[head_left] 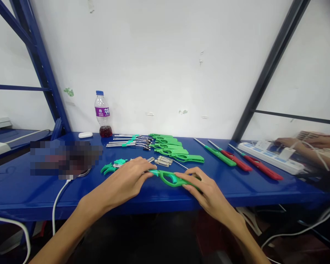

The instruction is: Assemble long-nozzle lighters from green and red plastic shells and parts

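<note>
A green long-neck lighter [168, 179] with a turquoise trigger is held level between my hands, just over the front part of the blue table. My left hand [129, 176] is closed around its neck end, hiding most of the metal tube. The handle end lies in my right hand [205, 185], gripped by thumb and fingers. Behind them lie several green handle shells [178, 151] in a row, beside metal tubes [130, 142] with turquoise collars and wires. Turquoise triggers [109, 168] and small clear-looking parts [162, 161] are close by my left hand.
One green lighter [221, 156] and two red lighters [261, 167] lie at right, before a white power strip [272, 157]. A bottle [102, 115] and white case [85, 135] stand back left. A co-worker's hands [294, 143] show far right. A white cable [55, 205] hangs at left.
</note>
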A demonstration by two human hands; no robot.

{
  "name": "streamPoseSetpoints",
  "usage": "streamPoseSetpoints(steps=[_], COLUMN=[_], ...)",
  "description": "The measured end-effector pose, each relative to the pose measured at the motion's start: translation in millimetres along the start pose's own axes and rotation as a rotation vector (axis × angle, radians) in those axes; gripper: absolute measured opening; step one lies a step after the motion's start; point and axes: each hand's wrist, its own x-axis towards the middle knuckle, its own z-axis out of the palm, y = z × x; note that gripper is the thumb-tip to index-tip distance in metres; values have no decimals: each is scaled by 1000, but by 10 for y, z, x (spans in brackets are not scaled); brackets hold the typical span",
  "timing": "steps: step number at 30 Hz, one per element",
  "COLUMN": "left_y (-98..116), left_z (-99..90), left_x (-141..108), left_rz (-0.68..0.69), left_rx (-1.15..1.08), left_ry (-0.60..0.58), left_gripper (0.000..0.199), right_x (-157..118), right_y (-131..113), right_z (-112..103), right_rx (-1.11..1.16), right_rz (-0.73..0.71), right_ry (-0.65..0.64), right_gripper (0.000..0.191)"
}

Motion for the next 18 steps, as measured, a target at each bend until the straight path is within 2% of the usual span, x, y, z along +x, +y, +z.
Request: streamPoseSetpoints(steps=[5,9,14,18], left_y=[-17,-4,54,109], left_z=[110,174,120,41], left_x=[32,30,21,34], left_rz=[90,164,141,82], left_rx=[25,-2,-72,-120], left_ry=[87,141,88,5], left_gripper=[25,26,29,30], right_x=[-20,-45,-51,-46], right_y=[5,31,37,20], right_z=[7,12,32,78], right_rx=[82,63,-5,-73], right_rz=[-38,-81,-159,-247], right_ry=[-12,11,35,105], right_gripper=[42,42,44,46])
